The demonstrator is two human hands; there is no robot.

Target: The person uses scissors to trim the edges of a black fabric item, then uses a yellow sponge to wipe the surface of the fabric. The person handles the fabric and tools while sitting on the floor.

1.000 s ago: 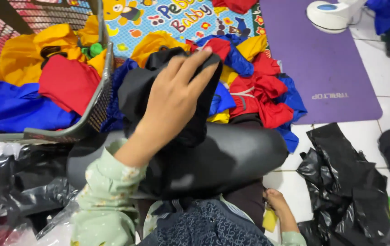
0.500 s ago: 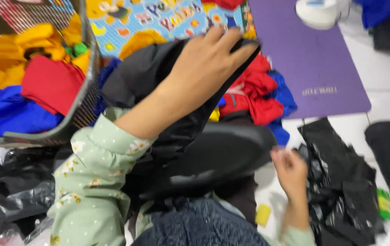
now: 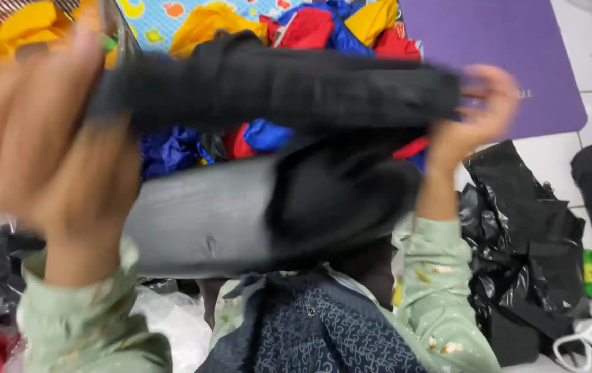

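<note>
A black cloth (image 3: 289, 86) is stretched out in the air in front of me, blurred by motion. My left hand (image 3: 47, 145) grips its left end, close to the camera. My right hand (image 3: 479, 114) pinches its right end. The rest of the cloth hangs down over a dark grey flat board (image 3: 199, 224) that lies across my lap. Both arms wear pale green patterned sleeves.
A heap of red, blue and yellow garments (image 3: 323, 31) lies beyond on a colourful play mat. Yellow cloth fills a wire basket (image 3: 119, 34) at upper left. A purple mat (image 3: 510, 48) is at upper right. Black plastic bags (image 3: 524, 235) are piled at right, clear plastic at lower left.
My left hand has lifted the black cloth up toward the camera. My right hand rose from beside my lap and took hold of the cloth's other end, pulling it out wide.
</note>
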